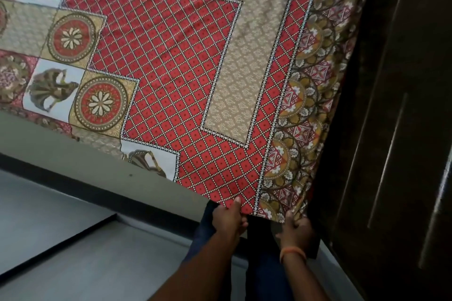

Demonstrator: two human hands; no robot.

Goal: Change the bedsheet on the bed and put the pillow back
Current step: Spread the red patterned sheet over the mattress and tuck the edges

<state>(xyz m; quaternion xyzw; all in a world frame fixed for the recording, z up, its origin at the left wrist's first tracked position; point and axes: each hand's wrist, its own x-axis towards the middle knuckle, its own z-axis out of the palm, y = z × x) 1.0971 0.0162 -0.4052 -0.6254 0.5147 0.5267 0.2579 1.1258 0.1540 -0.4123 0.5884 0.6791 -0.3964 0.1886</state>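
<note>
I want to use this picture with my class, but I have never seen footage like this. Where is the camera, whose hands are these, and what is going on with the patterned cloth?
There is no machine here. The single picture comes from a camera worn on a person's head, looking down at their own hands. A red and beige patterned bedsheet is spread over the bed. The left hand and the right hand each grip the sheet's near corner edge. An orange band sits on the right wrist. A dark wooden wardrobe stands at the right, and grey floor shows below. No pillow is in view.

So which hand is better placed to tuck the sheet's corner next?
Probably the right hand: it grips the bedsheet at the very corner beside the dark wardrobe. The left hand holds the edge further in.
</note>
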